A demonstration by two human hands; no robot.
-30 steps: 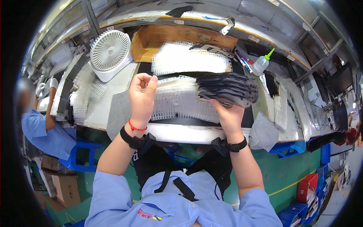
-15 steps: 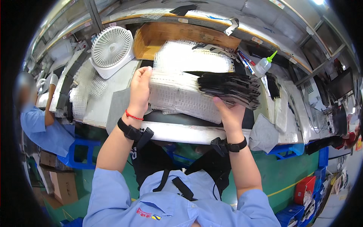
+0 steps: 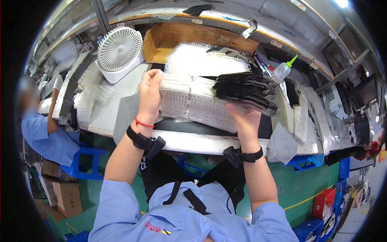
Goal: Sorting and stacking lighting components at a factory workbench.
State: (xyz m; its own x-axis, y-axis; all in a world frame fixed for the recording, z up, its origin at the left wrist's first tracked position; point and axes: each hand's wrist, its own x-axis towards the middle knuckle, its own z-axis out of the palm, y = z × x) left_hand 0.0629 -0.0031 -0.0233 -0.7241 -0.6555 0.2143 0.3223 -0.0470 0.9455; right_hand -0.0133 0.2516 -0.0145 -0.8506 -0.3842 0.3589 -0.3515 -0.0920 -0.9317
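Observation:
A thick stack of translucent white sheets [image 3: 187,99], printed with rows of small marks, lies tilted over the dark mat in front of me. Black strips [image 3: 244,89] fan out from its right end in many layers. My left hand [image 3: 151,88] is closed on the stack's upper left edge, thumb and fingers pinching it. At the lower right, my right hand [image 3: 246,121] grips the near edge beside the black strips, its thumb on top and blurred; its other fingers are hidden underneath. Behind the stack lies a pile of white perforated sheets [image 3: 189,60].
A white fan [image 3: 119,50] and a wooden box [image 3: 161,50] stand at the back. A green-tipped bottle [image 3: 281,72] and pens [image 3: 264,64] are to the right. Grey cloth [image 3: 282,142] hangs at the front right edge. A co-worker [image 3: 46,131] sits at far left.
The stack's sheets have shifted and spread slightly, and the black strips have fanned a little. Both hands keep nearly the same places; my right thumb has moved slightly and is blurred.

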